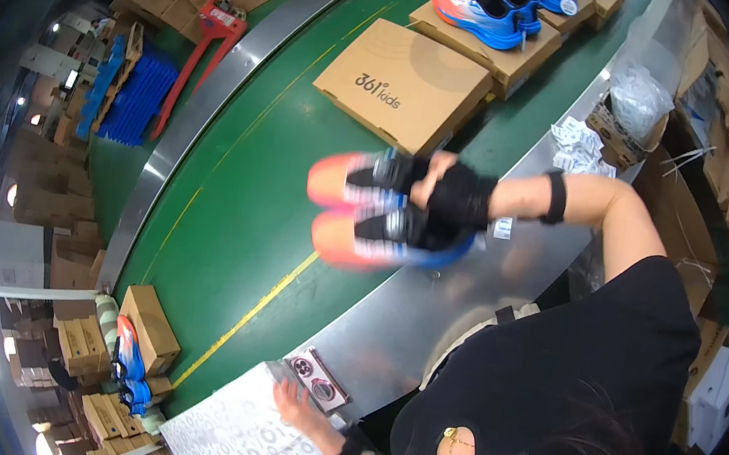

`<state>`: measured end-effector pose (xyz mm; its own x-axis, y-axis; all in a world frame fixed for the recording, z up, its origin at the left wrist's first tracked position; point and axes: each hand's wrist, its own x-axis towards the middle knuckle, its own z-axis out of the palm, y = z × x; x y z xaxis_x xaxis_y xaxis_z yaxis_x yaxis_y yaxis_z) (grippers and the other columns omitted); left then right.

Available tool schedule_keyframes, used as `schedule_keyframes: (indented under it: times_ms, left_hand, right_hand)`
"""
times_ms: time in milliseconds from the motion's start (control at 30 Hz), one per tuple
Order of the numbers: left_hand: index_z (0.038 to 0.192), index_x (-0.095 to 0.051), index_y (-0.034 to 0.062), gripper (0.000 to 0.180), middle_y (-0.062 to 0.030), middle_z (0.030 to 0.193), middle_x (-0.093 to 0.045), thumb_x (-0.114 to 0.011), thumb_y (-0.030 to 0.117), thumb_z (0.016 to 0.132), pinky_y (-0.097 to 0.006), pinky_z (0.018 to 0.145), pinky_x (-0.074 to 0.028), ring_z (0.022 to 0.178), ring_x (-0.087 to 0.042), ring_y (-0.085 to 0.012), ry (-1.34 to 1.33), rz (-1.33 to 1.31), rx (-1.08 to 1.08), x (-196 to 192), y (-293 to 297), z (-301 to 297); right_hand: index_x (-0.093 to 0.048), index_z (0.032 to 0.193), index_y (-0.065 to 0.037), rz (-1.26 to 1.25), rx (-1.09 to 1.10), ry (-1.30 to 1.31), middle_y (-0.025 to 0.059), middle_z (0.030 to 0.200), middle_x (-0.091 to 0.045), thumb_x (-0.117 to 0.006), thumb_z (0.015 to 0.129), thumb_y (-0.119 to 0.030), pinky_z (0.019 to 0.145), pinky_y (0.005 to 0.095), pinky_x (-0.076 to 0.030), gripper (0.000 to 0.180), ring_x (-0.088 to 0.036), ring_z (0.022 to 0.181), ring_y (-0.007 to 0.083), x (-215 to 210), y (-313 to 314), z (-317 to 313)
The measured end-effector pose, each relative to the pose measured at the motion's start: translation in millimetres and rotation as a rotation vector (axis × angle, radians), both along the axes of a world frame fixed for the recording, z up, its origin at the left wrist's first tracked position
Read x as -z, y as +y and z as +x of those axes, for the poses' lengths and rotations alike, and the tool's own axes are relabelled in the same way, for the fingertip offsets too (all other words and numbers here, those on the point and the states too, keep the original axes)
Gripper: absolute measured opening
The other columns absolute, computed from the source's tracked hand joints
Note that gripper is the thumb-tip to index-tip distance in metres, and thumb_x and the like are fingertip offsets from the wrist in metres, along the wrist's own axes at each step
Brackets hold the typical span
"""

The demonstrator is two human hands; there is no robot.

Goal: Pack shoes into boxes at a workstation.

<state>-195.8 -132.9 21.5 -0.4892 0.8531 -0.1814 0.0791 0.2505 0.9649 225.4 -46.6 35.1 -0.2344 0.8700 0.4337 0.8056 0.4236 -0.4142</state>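
Note:
My right hand (442, 187), in a black wrist wrap, grips a pair of orange, white and blue sneakers (350, 235) by their black heel ends. The shoes are side by side over the green conveyor belt, toes to the left, slightly blurred by motion. My left hand (296, 410) rests with its fingers apart on a stack of white printed paper (239, 430) at the near edge. Beside those fingers, on the metal ledge, lies a flat pinkish item with round dark lenses (318, 381), like a phone.
A closed brown shoebox (400, 86) sits on the green belt (227, 238), with more boxes topped by sneakers (491, 11) behind it. Small white tags (578, 145) and a carton of clear plastic (639, 107) lie at right. A red pallet jack (209, 45) stands beyond the belt.

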Motion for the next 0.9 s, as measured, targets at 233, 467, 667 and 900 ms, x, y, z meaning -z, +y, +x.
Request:
schedule_keyframes:
  times_ms: [233, 467, 667, 900]
  left_hand:
    - [0.112, -0.050, 0.0005, 0.041, -0.0244, 0.122, -0.041, -0.045, 0.032, 0.086, -0.039, 0.095, -0.031, 0.115, -0.039, -0.0349, 0.670, 0.230, 0.974, 45.5, 82.7, 135.9]
    - [0.069, -0.056, -0.0060, 0.054, -0.0151, 0.050, -0.046, -0.047, 0.045, 0.083, -0.034, 0.053, -0.039, 0.054, -0.042, -0.0122, 0.624, -0.069, 1.201, 9.2, 85.8, 180.0]
    - [0.115, -0.051, 0.0048, 0.051, -0.0219, 0.102, -0.056, -0.044, 0.045, 0.085, -0.038, 0.085, -0.040, 0.098, -0.053, -0.0331, 0.725, 0.079, 1.044, 27.2, 114.4, 146.9]
    - [0.119, -0.044, 0.0030, 0.046, -0.0244, 0.117, -0.046, -0.035, 0.038, 0.089, -0.044, 0.095, -0.028, 0.112, -0.041, -0.0370, 1.289, 0.750, 1.127, 7.3, 117.5, 226.0]
  right_hand:
    - [-0.051, 0.063, -0.009, -0.187, -0.366, 0.023, 0.0104, 0.069, -0.059, -0.054, 0.067, -0.024, 0.063, 0.0428, -0.041, 0.016, -0.056, 0.063, 0.0263, 38.9, -16.3, -65.0]
    - [-0.053, 0.107, -0.010, -0.196, 0.433, -0.404, 0.0146, 0.136, -0.024, -0.047, 0.077, -0.029, 0.085, 0.0697, -0.021, 0.037, -0.025, 0.121, 0.0400, 111.8, 100.3, 24.1]
    - [-0.051, 0.111, -0.006, -0.213, 0.250, -0.212, 0.0134, 0.135, -0.026, -0.051, 0.074, -0.027, 0.087, 0.0717, -0.015, 0.043, -0.018, 0.125, 0.0424, 96.7, 129.3, -51.3]
    - [-0.055, 0.098, -0.008, -0.217, 0.187, 0.568, 0.0083, 0.117, -0.048, -0.067, 0.061, -0.015, 0.082, 0.0372, -0.041, 0.039, -0.047, 0.107, 0.0191, -62.1, 50.7, 5.1]
